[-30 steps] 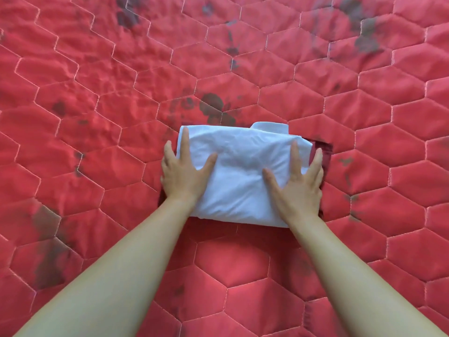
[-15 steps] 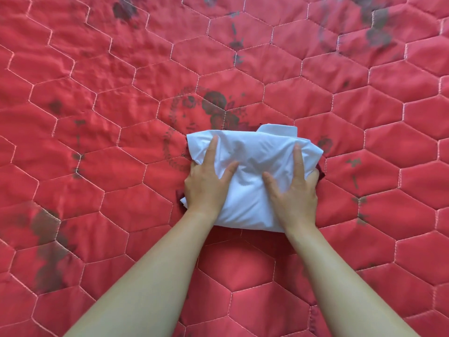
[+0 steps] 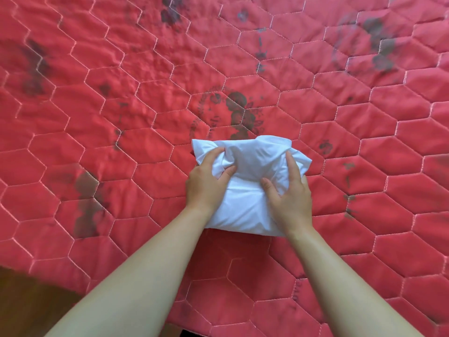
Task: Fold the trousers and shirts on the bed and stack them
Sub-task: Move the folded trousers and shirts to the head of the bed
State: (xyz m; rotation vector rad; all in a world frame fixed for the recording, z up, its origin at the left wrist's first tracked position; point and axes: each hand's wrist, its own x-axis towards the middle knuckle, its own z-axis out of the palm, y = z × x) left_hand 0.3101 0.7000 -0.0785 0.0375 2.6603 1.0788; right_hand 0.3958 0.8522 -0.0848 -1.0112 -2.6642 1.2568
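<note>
A folded white shirt [image 3: 252, 164] forms a compact bundle near the middle of the red quilted bed cover [image 3: 121, 117]. My left hand [image 3: 206, 183] grips its left side, thumb and fingers pinching bunched cloth. On the right side, my right hand [image 3: 289, 198] clasps the bundle with its fingers over the top and thumb pressed into the cloth. The bundle looks squeezed between both hands and slightly raised at its near edge. No trousers are in view.
The quilt carries a hexagon stitch pattern and dark grey flower prints. Its near edge runs across the lower left, where a brown wooden floor [image 3: 29, 302] shows beyond it.
Both hands went from lying flat on the shirt to closing inward and gripping it. The bundle is now bunched up between them. The view has drawn back, showing the bed edge.
</note>
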